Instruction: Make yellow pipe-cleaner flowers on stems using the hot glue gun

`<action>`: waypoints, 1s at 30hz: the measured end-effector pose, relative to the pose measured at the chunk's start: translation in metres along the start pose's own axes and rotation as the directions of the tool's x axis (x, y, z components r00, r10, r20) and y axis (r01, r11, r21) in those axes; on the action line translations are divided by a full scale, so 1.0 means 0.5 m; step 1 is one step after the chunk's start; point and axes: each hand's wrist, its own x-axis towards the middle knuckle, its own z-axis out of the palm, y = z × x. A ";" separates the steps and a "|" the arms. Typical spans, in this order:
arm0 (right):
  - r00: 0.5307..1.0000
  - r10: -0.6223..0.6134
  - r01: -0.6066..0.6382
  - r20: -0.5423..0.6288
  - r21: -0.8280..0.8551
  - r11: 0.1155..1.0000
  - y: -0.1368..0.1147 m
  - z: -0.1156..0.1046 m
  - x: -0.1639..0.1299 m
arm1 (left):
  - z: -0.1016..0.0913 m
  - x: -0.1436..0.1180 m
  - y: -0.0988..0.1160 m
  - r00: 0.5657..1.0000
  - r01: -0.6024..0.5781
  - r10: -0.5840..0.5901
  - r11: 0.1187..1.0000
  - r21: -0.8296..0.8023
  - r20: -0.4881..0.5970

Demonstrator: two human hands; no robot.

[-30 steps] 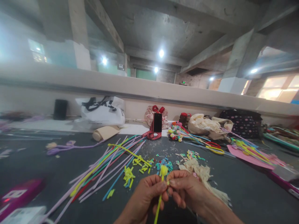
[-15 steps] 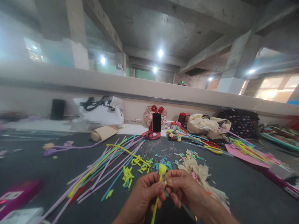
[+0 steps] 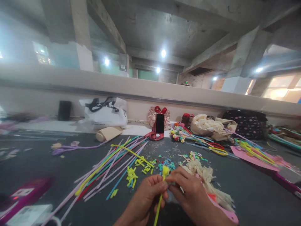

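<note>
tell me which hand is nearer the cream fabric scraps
Right. The right hand lies just in front of the cream fabric scraps, overlapping their near edge. The left hand sits farther left, pinching the yellow pipe cleaner.

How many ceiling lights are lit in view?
6: one bright ceiling light at centre, one just below it, one to the left, two at right, one at the left edge. Beams may hide others.

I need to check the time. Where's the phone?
The phone stands upright at the table's far middle, propped on a red stand, between the white bag and the colourful flowers.
</note>
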 end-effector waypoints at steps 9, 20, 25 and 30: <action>0.932 0.360 -0.358 0.032 0.215 0.908 0.003 0.001 0.006 | -0.005 0.008 -0.003 1.000 0.000 0.000 0.999 -0.054 0.002; 0.760 0.616 -0.569 0.208 0.671 0.476 0.013 0.017 0.006 | -0.003 0.005 -0.003 1.000 0.005 -0.006 0.998 -0.067 -0.022; 0.751 0.612 -0.559 0.249 0.734 0.387 0.005 0.031 0.009 | 0.001 0.003 0.001 1.000 -0.008 0.006 0.996 -0.088 -0.023; 0.793 0.590 -0.494 0.153 0.729 0.474 0.020 0.044 0.004 | -0.002 0.005 -0.007 0.999 -0.036 0.032 0.992 -0.119 -0.030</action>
